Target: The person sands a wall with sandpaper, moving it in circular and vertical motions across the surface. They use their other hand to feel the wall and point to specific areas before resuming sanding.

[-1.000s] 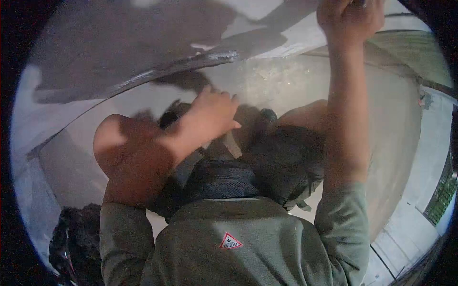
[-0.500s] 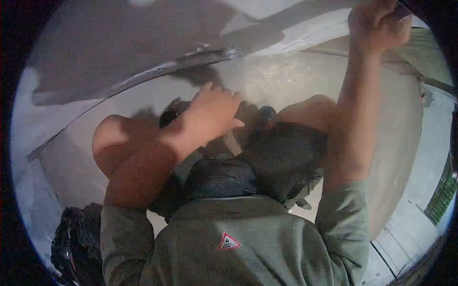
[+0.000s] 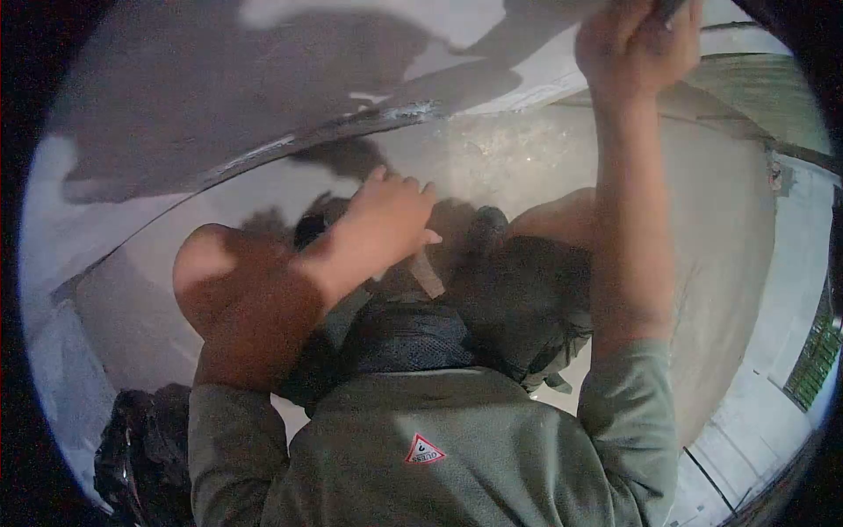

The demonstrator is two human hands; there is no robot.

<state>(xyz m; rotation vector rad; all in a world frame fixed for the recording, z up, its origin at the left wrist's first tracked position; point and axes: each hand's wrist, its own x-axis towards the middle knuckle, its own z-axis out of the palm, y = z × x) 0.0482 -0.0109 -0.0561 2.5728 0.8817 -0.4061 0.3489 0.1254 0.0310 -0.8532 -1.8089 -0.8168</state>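
Observation:
At the top right, my right hand point(image 3: 639, 51) is raised against the pale wall point(image 3: 290, 22), its fingers closed. A dark piece, cut off by the edge of the view, shows at the fingers; I cannot tell what it is. My left hand point(image 3: 391, 211) hangs between my bent knees, palm down, fingers loosely bent and the thumb apart. Just below it a tan, stick-like piece point(image 3: 428, 274) shows, its upper end hidden by the hand.
The grey floor point(image 3: 720, 220) runs along the wall's chipped lower edge point(image 3: 408, 111). Pale specks point(image 3: 518, 145) lie on it ahead. A black plastic bag point(image 3: 145, 448) sits at the lower left. White panels point(image 3: 746, 422) and a green grate point(image 3: 812, 360) are on the right.
My right hand has moved left along the wall, still closed. My left hand has shifted slightly left and stays in much the same pose; more of the tan piece shows below it.

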